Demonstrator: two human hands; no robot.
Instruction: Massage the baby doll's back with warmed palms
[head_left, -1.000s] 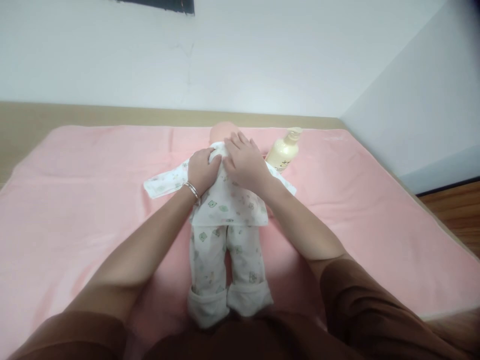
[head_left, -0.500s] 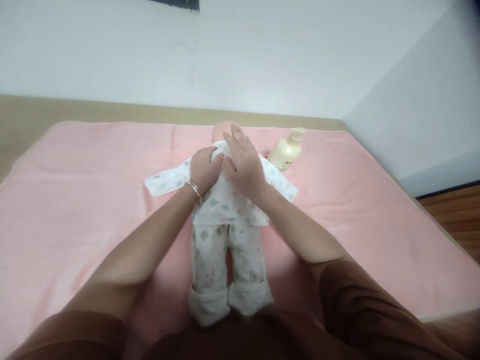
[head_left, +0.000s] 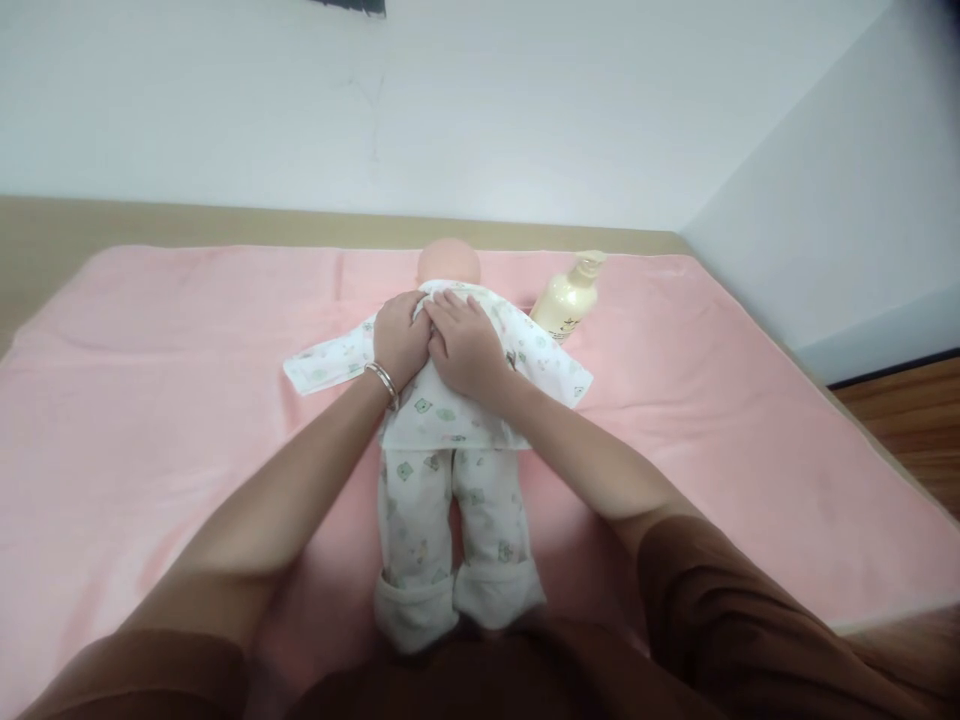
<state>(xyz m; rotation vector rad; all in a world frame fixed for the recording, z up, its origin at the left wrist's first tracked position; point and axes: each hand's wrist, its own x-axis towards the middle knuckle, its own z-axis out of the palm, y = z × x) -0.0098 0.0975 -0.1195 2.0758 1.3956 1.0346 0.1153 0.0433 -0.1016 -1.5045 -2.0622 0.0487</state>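
Observation:
A baby doll (head_left: 450,262) lies stretched out, its bald head at the far end, dressed in a white printed top (head_left: 450,415) and matching trousers (head_left: 420,510) with turned-up cuffs. Both sleeves spread out sideways. My left hand (head_left: 401,335) rests on the upper left of the top, fingers laid over the cloth, a silver bangle at the wrist. Beside it my right hand (head_left: 469,350) lies flat on the upper middle of the top, its fingertips close to the left thumb. Neither hand grips anything.
A pink cloth (head_left: 187,400) covers most of the table (head_left: 45,225). To the right of the doll, near its sleeve, is a cream pump bottle (head_left: 566,300). A white wall (head_left: 225,110) rises behind the table, and another wall stands at the right.
My right hand has come down from beside the doll's head onto the top and lies flatter, uncovering the head. My left hand stays in about the same place.

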